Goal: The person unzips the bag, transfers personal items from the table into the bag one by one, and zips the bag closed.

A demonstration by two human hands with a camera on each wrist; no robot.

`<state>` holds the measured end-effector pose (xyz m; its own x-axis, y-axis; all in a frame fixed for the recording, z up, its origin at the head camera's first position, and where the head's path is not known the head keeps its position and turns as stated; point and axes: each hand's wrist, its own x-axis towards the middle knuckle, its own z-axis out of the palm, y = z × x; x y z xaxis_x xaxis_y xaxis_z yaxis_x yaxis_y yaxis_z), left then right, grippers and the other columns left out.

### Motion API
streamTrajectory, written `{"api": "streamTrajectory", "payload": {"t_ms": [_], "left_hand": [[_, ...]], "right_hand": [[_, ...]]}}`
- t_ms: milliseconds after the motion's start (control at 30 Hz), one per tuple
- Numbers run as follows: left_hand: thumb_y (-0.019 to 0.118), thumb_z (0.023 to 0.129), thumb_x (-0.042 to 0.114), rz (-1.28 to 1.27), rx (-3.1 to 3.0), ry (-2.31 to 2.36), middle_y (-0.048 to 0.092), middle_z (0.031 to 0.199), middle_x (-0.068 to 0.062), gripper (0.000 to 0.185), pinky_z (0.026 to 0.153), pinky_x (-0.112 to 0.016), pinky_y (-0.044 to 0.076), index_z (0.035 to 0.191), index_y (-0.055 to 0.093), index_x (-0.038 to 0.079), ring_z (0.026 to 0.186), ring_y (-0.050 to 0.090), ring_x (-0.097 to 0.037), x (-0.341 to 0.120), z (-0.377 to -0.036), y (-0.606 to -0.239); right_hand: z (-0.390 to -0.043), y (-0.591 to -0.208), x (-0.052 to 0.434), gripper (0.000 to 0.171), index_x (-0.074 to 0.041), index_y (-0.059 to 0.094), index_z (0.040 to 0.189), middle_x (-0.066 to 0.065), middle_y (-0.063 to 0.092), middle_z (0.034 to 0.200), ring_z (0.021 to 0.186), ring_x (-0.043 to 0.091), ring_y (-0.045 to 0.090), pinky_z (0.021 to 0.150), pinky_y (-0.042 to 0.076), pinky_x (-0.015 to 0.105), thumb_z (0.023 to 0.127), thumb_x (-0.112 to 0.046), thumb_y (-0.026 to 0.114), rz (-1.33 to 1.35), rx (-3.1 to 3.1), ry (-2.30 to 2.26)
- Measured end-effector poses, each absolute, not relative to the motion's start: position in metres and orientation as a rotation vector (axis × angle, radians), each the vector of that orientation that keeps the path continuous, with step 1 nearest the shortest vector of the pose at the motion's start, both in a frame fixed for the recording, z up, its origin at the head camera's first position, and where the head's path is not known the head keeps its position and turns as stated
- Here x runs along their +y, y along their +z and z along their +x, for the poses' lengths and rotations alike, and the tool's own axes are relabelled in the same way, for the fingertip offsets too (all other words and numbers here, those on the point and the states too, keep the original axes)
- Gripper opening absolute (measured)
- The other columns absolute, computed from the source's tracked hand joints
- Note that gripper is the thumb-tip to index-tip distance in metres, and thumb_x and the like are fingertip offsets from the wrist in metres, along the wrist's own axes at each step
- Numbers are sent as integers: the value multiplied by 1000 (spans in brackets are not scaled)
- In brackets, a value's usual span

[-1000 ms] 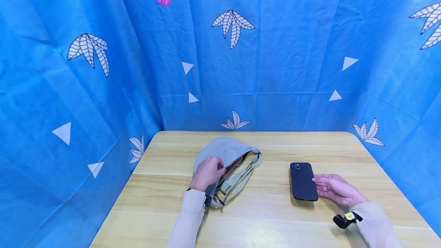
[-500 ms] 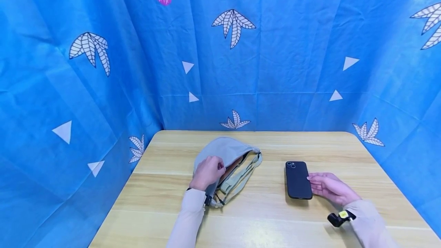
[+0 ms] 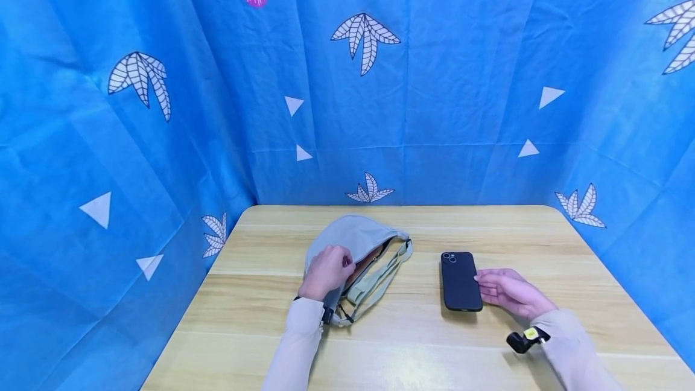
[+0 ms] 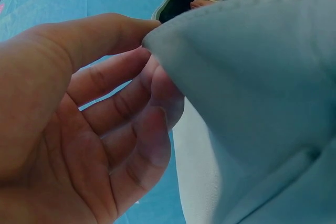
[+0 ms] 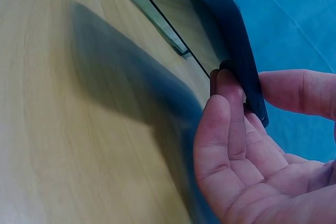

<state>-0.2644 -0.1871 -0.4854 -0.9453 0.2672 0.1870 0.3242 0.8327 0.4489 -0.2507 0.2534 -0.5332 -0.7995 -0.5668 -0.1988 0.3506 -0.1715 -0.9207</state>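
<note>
A grey waist bag [image 3: 347, 235] lies on the table left of centre, its zip opening parted on the right side. My left hand [image 3: 327, 271] pinches the fabric at the edge of that opening; in the left wrist view thumb and fingertips meet on the bag's flap [image 4: 241, 61]. To the right, a black smartphone [image 3: 461, 282] is held just above the tabletop, camera side up. My right hand [image 3: 510, 292] pinches its right edge, thumb on top and fingers underneath, as the right wrist view shows. The phone's shadow falls on the wood below it.
The pale wooden table [image 3: 412, 343] has rounded far corners. The bag's light green strap [image 3: 382, 279] lies looped on its right side, toward the phone. Blue patterned curtains [image 3: 461, 77] stand behind the table and along both sides.
My right hand has carried the phone leftward, and slightly away from me, toward the bag. The left hand keeps its pinch on the bag, which has stayed in place.
</note>
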Motion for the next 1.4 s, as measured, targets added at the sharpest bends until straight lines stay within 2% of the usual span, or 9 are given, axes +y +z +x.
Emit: {"api": "streamTrajectory", "payload": {"t_ms": [533,1400], "left_hand": [[74,93,17,-473,-2896,-754,73,80,1,8,59,-26,49,87,77,13,65,58,-7,-188,-263,-486],[75,93,18,-454,-2902,-746,73,81,2,8,62,-28,50,85,76,15,66,59,-8,-187,-263,-485]], "right_hand": [[-253,-523,233,25,-11,69,110,-1,78,107,101,11,75,94,59,27,106,-2,46,-195,1552,-2022],[-262,-521,185,14,-7,66,109,0,78,101,96,13,75,91,60,29,102,-3,54,-159,1627,-2006]]}}
